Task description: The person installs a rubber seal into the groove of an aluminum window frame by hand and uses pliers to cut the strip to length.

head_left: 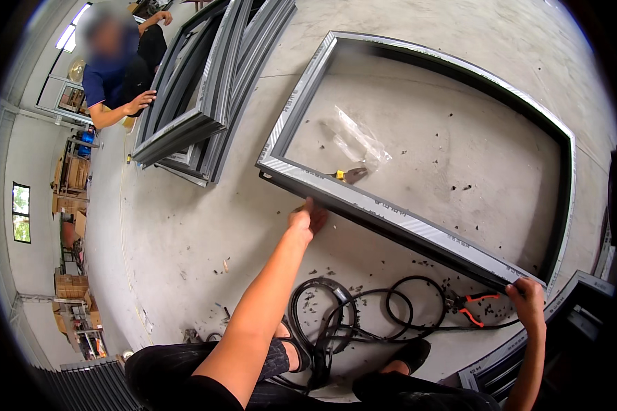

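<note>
A large grey rectangular window frame (418, 222), with printed protective film along its faces, spans the middle and right over the floor. At its near side, left of centre, my left hand (307, 219) is against the dark edge with fingers curled; part of its grip is hidden. My right hand (528, 301) is closed round the near right corner. A coil of black flexible strip (322, 318) lies by my feet, one length running toward my right wrist. Red-handled pliers (474, 308) lie just left of that wrist.
Yellow-handled pliers (352, 175) and clear plastic film (363, 140) lie inside the frame's outline. Several stacked grey frames (209, 103) stand far left, with another person (116, 75) touching them. More dark profiles (576, 308) are at lower right. Small dark scraps litter the floor.
</note>
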A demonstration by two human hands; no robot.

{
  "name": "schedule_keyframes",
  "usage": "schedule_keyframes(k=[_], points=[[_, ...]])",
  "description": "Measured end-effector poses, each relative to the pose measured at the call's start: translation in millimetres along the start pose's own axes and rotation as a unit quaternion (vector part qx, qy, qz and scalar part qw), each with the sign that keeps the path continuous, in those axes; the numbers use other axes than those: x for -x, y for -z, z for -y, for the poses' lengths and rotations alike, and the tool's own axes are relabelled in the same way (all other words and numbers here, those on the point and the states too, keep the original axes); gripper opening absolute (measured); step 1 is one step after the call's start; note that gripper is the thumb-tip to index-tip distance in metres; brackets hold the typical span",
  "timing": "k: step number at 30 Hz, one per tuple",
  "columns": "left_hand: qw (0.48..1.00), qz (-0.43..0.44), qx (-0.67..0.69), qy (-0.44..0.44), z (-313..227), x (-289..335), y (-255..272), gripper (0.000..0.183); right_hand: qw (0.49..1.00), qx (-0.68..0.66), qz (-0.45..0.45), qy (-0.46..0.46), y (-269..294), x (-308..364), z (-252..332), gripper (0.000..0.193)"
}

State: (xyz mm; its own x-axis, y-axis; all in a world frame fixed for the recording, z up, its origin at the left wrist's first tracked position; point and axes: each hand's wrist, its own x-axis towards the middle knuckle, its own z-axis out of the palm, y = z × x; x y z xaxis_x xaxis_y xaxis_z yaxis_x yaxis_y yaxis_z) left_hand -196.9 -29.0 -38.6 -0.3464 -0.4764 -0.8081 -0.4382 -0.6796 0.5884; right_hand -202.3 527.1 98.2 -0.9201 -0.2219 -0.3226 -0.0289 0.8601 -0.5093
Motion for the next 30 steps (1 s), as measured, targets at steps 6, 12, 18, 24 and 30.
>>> schedule_keyframes(k=[6, 12, 18, 24, 30], points=[[0.997, 0.075, -0.028, -0.018, 11.3, 3.1, 5.2, 0.023, 0.998, 0.01, -0.044, 0.041, -4.8, 13.7, 1.3, 0.015], [0.992, 0.123, -0.028, 0.008, 20.0, 29.8, -10.5, 0.023, 0.996, -0.013, -0.067, 0.05, -4.4, 16.3, 8.6, 0.019], [0.991, 0.134, -0.031, -0.001, 31.4, 35.7, -17.9, 0.023, 0.997, 0.039, -0.021, 0.064, -1.2, 9.2, -7.0, 0.014], [0.989, 0.131, -0.074, 0.009, 48.7, 49.6, -32.5, 0.02, 0.999, 0.045, 0.012, 0.026, 4.5, 6.2, -3.0, 0.013], [0.987, 0.147, -0.057, 0.014, 81.7, 71.3, -52.0, 0.022, 0.997, 0.066, 0.026, 0.028, 3.5, 6.7, -3.6, 0.013]])
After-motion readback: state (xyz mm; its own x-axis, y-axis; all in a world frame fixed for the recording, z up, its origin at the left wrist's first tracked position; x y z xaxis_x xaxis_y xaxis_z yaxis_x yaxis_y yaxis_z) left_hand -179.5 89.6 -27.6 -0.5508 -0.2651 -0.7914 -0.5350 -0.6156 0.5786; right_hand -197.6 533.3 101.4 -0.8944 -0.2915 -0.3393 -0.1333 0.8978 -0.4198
